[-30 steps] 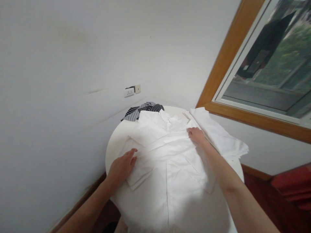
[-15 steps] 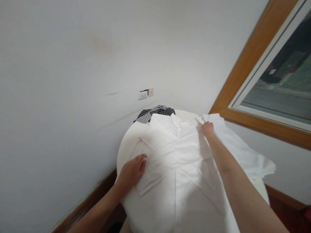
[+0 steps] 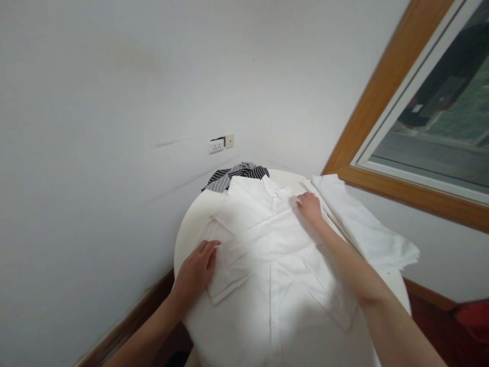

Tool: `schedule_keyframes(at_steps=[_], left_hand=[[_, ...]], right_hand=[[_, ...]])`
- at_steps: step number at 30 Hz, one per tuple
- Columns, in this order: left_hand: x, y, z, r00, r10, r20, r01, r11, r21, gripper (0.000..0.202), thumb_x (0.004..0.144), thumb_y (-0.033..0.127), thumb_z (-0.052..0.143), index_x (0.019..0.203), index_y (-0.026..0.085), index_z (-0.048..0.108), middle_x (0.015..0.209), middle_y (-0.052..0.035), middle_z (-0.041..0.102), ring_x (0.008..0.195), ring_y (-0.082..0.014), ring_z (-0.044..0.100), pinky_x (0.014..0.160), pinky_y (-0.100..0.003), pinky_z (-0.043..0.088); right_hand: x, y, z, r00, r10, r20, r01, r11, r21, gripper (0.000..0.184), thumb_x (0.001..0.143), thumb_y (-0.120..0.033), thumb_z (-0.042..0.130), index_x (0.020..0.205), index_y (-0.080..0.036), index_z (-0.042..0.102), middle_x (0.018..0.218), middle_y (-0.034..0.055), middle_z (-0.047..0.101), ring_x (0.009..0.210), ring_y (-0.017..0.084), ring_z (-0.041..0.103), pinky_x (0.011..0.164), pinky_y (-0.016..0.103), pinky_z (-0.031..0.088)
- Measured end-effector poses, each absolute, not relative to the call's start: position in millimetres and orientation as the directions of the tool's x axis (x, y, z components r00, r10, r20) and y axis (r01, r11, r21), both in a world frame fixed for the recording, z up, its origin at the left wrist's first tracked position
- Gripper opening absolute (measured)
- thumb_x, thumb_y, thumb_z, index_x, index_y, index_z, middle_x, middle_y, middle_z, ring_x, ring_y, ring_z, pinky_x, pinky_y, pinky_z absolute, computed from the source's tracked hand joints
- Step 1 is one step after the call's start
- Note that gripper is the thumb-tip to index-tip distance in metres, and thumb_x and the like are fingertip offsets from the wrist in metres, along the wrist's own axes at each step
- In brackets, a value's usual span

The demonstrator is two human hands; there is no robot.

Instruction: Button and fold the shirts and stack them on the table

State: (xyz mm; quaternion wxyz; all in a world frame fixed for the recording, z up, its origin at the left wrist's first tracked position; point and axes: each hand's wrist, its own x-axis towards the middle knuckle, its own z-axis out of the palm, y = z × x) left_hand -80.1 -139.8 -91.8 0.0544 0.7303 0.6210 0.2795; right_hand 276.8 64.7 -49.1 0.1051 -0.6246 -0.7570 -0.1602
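A white collared shirt (image 3: 263, 285) lies spread on a round white table (image 3: 191, 224), its collar toward the wall and its sleeves laid across the front. My left hand (image 3: 198, 265) is at the shirt's left edge, thumb and fingertips closed on the fabric there. Near the right shoulder, my right hand (image 3: 310, 208) has its fingers curled on a bit of the shirt. Its fingertips are partly lost in the white cloth. To the right of that hand lies another white cloth (image 3: 359, 219), apart from the shirt along a narrow gap.
Behind the collar, a black-and-grey striped cloth (image 3: 240, 174) is bunched at the table's far edge. The wall carries a socket (image 3: 216, 147). A wood-framed window (image 3: 382, 86) is at the right. Something red (image 3: 473, 316) is on the floor at lower right.
My right hand has drawn inward to the left with the shirt's right shoulder edge, and a gap shows beside the other white cloth. My left hand stays at the left edge. The view shifted slightly.
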Motion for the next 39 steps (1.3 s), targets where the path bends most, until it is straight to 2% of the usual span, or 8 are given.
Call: schedule_keyframes(at_steps=[4, 8, 11, 15, 20, 24, 30, 39], left_hand=[[-79, -138, -91, 0.054, 0.947, 0.316, 0.886, -0.191, 0.423, 0.033, 0.096, 0.029, 0.028, 0.119, 0.019, 0.05, 0.111, -0.0078, 0.058, 0.093, -0.0206, 0.062, 0.083, -0.034, 0.05], [-81, -141, -88, 0.034, 0.955, 0.294, 0.924, -0.143, 0.356, 0.036, 0.095, 0.026, 0.029, 0.126, 0.021, 0.048, 0.116, -0.008, 0.056, 0.089, -0.0192, 0.062, 0.079, -0.032, 0.05], [-79, -145, -76, 0.064, 0.935, 0.348, 0.963, -0.15, 0.226, 0.041, 0.088, 0.014, 0.039, 0.125, 0.023, 0.052, 0.118, -0.0097, 0.056, 0.099, -0.023, 0.059, 0.088, -0.038, 0.047], [-54, -135, -54, 0.25, 0.858, 0.448, 0.924, -0.349, 0.153, 0.041, 0.081, 0.008, 0.046, 0.117, 0.023, 0.06, 0.132, -0.0106, 0.052, 0.121, -0.0289, 0.047, 0.101, -0.049, 0.038], [-20, -106, -66, 0.621, 0.682, 0.386, 0.675, -0.716, 0.179, 0.041, 0.092, 0.029, 0.044, 0.132, 0.024, 0.051, 0.138, -0.0086, 0.05, 0.129, -0.0224, 0.043, 0.108, -0.042, 0.035], [-20, -99, -92, 0.655, 0.679, 0.331, 0.682, -0.72, 0.127, 0.047, 0.095, 0.037, 0.038, 0.14, 0.024, 0.042, 0.147, -0.0087, 0.04, 0.137, -0.0231, 0.034, 0.114, -0.045, 0.026], [-25, -102, -96, 0.666, 0.687, 0.292, 0.697, -0.712, 0.084, 0.048, 0.097, 0.038, 0.032, 0.143, 0.023, 0.038, 0.15, -0.0088, 0.035, 0.14, -0.0231, 0.029, 0.115, -0.046, 0.022], [-26, -104, -93, 0.683, 0.66, 0.312, 0.69, -0.724, 0.022, 0.048, 0.098, 0.038, 0.033, 0.143, 0.024, 0.038, 0.15, -0.0072, 0.036, 0.139, -0.0221, 0.03, 0.115, -0.042, 0.022]], right_hand=[[228, 6, -68, -0.47, 0.849, 0.241, 0.854, 0.507, -0.117, 0.048, 0.096, -0.049, 0.03, 0.129, -0.024, 0.056, 0.135, 0.008, 0.054, 0.127, 0.024, 0.042, 0.106, 0.038, 0.028], [204, -31, -86, -0.488, 0.869, 0.089, 0.848, 0.495, -0.187, 0.066, 0.09, -0.067, 0.029, 0.146, -0.031, 0.032, 0.156, 0.0051, 0.021, 0.143, 0.029, 0.015, 0.112, 0.053, 0.01], [201, -38, -87, -0.472, 0.88, 0.052, 0.858, 0.472, -0.201, 0.069, 0.089, -0.069, 0.025, 0.148, -0.032, 0.027, 0.158, 0.0038, 0.013, 0.145, 0.028, 0.006, 0.113, 0.055, 0.004], [199, -39, -84, -0.466, 0.883, 0.055, 0.865, 0.468, -0.181, 0.069, 0.09, -0.068, 0.023, 0.148, -0.03, 0.028, 0.158, 0.0047, 0.012, 0.145, 0.029, 0.006, 0.113, 0.056, 0.005], [201, -37, -87, -0.493, 0.865, 0.09, 0.847, 0.501, -0.179, 0.065, 0.092, -0.063, 0.027, 0.148, -0.029, 0.029, 0.157, 0.0047, 0.016, 0.145, 0.026, 0.01, 0.115, 0.051, 0.01], [231, -19, -92, -0.54, 0.834, 0.118, 0.815, 0.552, -0.177, 0.064, 0.095, -0.058, 0.028, 0.148, -0.022, 0.03, 0.154, 0.0069, 0.026, 0.143, 0.02, 0.021, 0.115, 0.04, 0.018], [313, 34, -97, -0.17, 0.979, 0.108, 0.985, 0.173, -0.023, 0.058, 0.097, -0.052, 0.027, 0.145, -0.02, 0.035, 0.153, 0.0107, 0.029, 0.142, 0.024, 0.023, 0.114, 0.044, 0.018], [346, 71, -107, -0.091, 0.976, 0.197, 0.995, 0.083, 0.047, 0.057, 0.098, -0.046, 0.026, 0.141, -0.012, 0.041, 0.148, 0.0168, 0.036, 0.139, 0.025, 0.03, 0.109, 0.041, 0.028]])
